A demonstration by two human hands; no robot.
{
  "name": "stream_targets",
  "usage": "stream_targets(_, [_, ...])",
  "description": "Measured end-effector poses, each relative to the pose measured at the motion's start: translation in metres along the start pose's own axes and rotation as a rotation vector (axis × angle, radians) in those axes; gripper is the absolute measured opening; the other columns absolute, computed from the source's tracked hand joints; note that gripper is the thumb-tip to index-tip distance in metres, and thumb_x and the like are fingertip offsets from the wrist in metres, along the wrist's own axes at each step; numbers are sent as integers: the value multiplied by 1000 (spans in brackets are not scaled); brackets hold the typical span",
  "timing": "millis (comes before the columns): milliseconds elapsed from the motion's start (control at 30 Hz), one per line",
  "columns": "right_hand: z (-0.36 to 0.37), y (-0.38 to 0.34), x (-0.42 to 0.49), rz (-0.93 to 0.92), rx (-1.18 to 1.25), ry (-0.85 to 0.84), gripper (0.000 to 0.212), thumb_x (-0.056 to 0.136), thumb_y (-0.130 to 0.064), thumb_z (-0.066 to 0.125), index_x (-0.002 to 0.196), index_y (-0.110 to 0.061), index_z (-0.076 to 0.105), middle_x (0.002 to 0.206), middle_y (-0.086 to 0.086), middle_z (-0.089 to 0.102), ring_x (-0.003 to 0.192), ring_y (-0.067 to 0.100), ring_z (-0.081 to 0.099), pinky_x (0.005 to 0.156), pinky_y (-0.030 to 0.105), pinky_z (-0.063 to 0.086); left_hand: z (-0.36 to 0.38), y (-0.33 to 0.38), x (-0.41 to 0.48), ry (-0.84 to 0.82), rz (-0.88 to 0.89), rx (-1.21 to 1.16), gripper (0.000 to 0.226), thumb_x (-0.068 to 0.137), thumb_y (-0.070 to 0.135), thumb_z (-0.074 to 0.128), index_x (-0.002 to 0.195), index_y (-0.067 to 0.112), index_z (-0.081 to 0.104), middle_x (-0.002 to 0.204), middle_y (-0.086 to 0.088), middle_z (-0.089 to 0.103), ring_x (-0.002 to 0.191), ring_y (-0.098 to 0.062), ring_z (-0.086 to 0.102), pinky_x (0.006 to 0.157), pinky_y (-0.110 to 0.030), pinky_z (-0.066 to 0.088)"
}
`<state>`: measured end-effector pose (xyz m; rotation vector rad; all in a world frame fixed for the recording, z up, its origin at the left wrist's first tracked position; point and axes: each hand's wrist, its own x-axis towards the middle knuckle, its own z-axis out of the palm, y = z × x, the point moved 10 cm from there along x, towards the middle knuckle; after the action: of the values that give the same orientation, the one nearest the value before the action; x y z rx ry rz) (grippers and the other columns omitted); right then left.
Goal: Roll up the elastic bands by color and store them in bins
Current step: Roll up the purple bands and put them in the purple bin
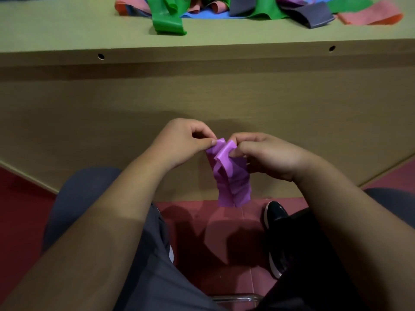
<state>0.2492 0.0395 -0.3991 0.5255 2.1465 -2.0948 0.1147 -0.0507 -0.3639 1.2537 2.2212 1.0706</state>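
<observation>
Purple band (232, 176) hangs crumpled below the counter (67, 30) edge, top pinched by left hand (186, 142) and right hand (267, 156). Flatten first, then roll tight, edges aligned.

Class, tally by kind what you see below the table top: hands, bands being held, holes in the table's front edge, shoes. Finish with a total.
Hands: 2, the left hand and the right hand
Bands held: 1, the purple band, pinched by both hands
Holes: 2, the left hole and the right hole
Shoes: 1, the black shoe
Total: 6
</observation>
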Motion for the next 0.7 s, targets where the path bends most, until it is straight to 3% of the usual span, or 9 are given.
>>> stream_targets(200, [0,5,-1,45,2,-3,16,92,-12,64,81,-24,66,69,-3,51,64,10,46,67,32,39,-2,-6,-1,3,-26,-37,7,88,21,83,85,26,81,82,5,77,78,-9,69,80,-35,57])
stream_targets(333, [-9,9,-2,69,-93,43,14,99,-7,62,93,-18,67,69,-4,53,64,8,51,78,36,47,0,-9,-2,-5,-58,-117,9,89,14,81,84,21,81,80,-10,75,70,-16,68,77,-49,63])
stream_targets(533, [-5,7,-2,10,-102,16,14,101,-7,69,92,-19,70,86,6,63,81,21,56,75,36,48,0,-10,-1,-3,-97,-189,6,91,9,80,88,15,81,86,-16,76,72,-19,71,79,-47,67])
stream_targets(700, [-6,3,4,-73,-96,82,2,99,-10,74,101,-11,73,88,7,66,80,20,55,70,32,47,5,-10,-2,-29,-152,-338,4,91,7,79,91,11,80,78,-16,74,69,-22,70,77,-40,64])
